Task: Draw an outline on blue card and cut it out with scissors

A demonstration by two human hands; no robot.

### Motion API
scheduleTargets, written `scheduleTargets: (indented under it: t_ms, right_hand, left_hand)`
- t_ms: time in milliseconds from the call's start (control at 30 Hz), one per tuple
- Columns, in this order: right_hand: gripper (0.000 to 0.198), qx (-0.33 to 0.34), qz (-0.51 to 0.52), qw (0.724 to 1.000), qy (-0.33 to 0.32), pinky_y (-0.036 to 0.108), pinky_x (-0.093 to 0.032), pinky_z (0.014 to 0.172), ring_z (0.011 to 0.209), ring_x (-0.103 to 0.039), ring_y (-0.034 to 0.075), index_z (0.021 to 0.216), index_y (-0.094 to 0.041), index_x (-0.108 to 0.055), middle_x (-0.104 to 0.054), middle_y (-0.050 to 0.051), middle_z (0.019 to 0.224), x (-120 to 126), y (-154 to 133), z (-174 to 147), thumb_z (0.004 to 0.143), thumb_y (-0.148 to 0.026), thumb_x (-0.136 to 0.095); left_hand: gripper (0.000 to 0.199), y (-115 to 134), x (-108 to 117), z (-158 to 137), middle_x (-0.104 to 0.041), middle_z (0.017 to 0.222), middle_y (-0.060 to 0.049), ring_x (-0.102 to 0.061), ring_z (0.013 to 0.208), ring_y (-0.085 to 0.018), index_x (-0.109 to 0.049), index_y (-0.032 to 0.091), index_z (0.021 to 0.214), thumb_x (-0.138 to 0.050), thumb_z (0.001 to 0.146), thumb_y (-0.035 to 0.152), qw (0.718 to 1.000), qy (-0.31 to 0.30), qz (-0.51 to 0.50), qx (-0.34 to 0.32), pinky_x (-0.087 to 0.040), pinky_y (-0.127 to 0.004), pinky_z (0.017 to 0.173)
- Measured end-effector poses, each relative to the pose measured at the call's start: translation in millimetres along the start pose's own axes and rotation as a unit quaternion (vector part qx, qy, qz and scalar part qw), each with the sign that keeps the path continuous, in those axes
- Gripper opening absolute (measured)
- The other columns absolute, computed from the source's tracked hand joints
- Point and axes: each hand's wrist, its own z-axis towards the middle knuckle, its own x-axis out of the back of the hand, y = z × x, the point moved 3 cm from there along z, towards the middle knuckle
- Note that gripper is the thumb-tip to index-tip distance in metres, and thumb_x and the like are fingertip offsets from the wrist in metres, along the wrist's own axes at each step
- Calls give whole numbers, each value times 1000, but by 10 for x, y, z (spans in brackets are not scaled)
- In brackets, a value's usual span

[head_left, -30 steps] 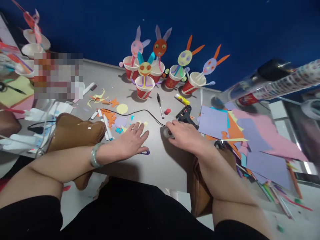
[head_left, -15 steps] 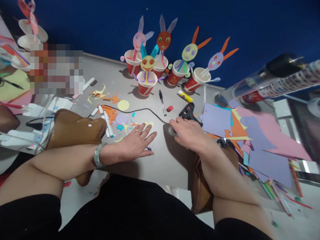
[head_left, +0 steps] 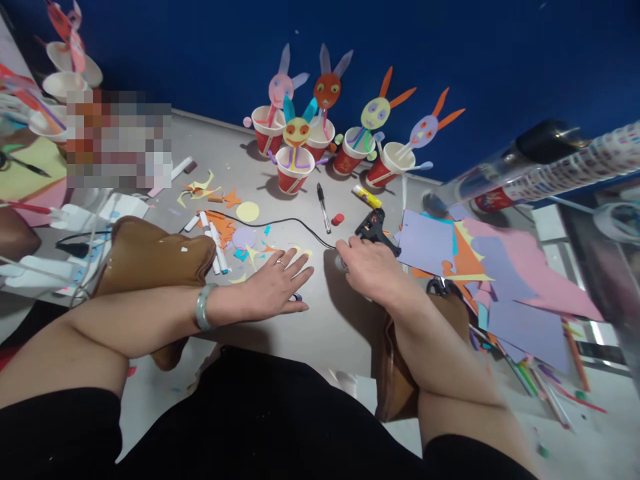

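My left hand lies palm down on the grey table, fingers spread, beside paper scraps. A small dark purple thing peeks out between its thumb and forefinger, mostly hidden. Under the curled fingers of my right hand is a clear round thing, like a roll of tape; most of it is covered. Just beyond that hand lies a black glue gun, its cord running left. A black pen, a red cap and a yellow glue stick lie farther back.
Several red paper cups with paper rabbit figures stand along the blue partition. White markers and a brown cushion are at left. Coloured paper sheets and a clear tube are at right.
The view has shifted slightly. My left hand stays spread on the table, and my right hand stays over the clear round thing, its fingers barely moved.
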Motion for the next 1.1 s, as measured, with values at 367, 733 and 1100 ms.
scheduleTargets:
  t_ms: [367,733,1100]
  right_hand:
    - [39,70,-17,990,121,36,-33,81,106,-56,31,121,-15,-59,-63,16,114,53,-112,-103,85,-29,-68]
    - [17,185,76,974,105,33,-31,72,79,-57,20,97,-14,-67,-69,9,87,95,-316,-49,94,-15,-50]
    - [34,195,108,955,195,31,-33,72,74,-58,18,88,-17,-69,-71,7,80,-93,-480,191,102,-25,-39]
  left_hand:
    - [69,-8,-40,-15,-44,155,-25,-38,143,-45,-49,9,145,-48,98,60,999,12,-30,5,-31,-60,113]
    - [29,-455,423,17,-70,120,-11,-63,116,-21,-64,15,109,-39,94,13,918,222,-319,82,-48,-43,104]
    - [24,38,390,-144,-70,81,-2,-61,79,-15,-66,21,89,-44,97,17,920,212,-66,-323,-46,-30,67]
